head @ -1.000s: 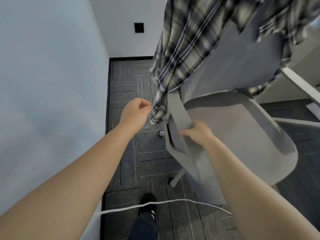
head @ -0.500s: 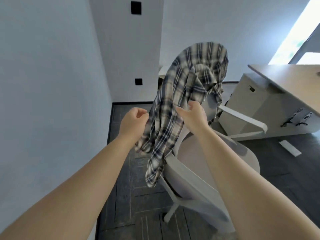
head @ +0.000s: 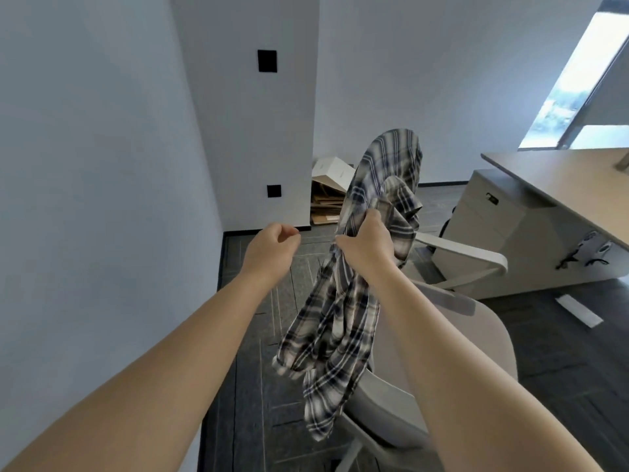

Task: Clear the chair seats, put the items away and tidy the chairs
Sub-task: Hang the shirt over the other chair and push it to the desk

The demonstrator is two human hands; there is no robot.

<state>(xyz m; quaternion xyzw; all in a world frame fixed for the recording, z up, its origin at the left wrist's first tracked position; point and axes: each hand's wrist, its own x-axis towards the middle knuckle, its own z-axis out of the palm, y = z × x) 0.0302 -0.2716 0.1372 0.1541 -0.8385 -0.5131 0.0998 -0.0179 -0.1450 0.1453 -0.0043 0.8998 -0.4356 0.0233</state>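
Note:
A black, grey and white plaid shirt (head: pixel 340 318) hangs bunched in the air in front of me, over the left edge of a light grey office chair (head: pixel 490 328). My right hand (head: pixel 369 247) is shut on the shirt's middle, with cloth rising above it and trailing below. My left hand (head: pixel 272 250) is to the left of the shirt, apart from it, fingers curled closed with nothing visible in them. The chair's white armrest (head: pixel 469 253) shows behind the shirt; much of the seat is hidden by my right arm.
A white wall (head: pixel 102 199) runs close on my left. Flattened cardboard and a white box (head: pixel 332 189) lean in the far corner. A beige desk (head: pixel 561 178) with a cabinet stands at right. A white strip (head: pixel 578 311) lies on the dark carpet floor.
My view has tilted up. My right hand left the chair's armrest and gripped the shirt, lifting it off the chair back. My left hand let go of the shirt's edge.

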